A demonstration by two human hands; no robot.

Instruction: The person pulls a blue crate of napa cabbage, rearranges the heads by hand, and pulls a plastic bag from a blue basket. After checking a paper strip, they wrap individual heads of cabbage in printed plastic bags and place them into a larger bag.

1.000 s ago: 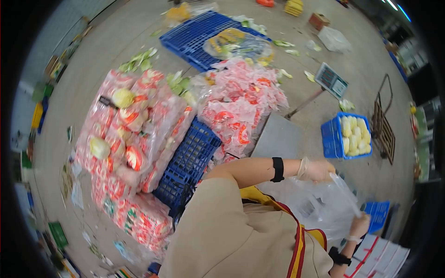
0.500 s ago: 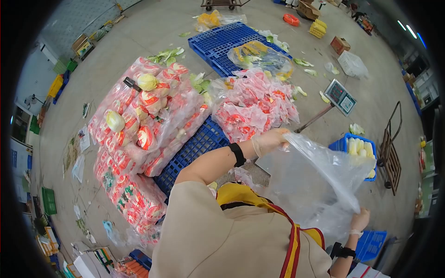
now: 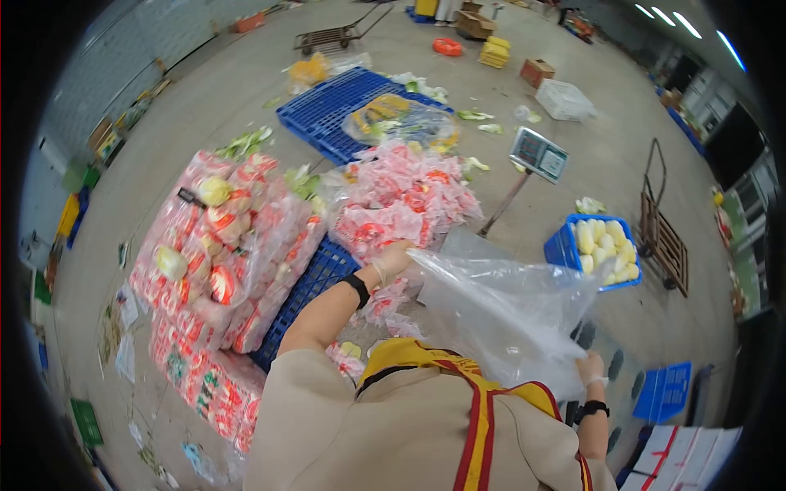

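A large clear plastic bag (image 3: 508, 315) is stretched between my two hands, hanging over the scale's platform area. My left hand (image 3: 395, 260) is closed on one upper corner of it, close to the heap of pink printed wrappers (image 3: 409, 192). Lower down on the right, my right hand (image 3: 589, 368) grips the bag's other edge. The bag looks limp, with nothing visible inside. Beyond it rises the scale's display (image 3: 538, 155) on a pole. Pale napa cabbages (image 3: 604, 241) fill a blue crate (image 3: 562, 245) to the right.
Bagged cabbages in pink wrappers (image 3: 221, 262) are stacked high on the left, beside a blue pallet (image 3: 299, 299). Another blue pallet (image 3: 315, 123) lies farther off. Hand carts (image 3: 667, 245) stand at right and back. A blue basket (image 3: 663, 393) sits near my right arm.
My view has shifted, so the surroundings appear moved left and the cabbage crate shows more fully. Both hands still hold the bag, which has changed its folds.
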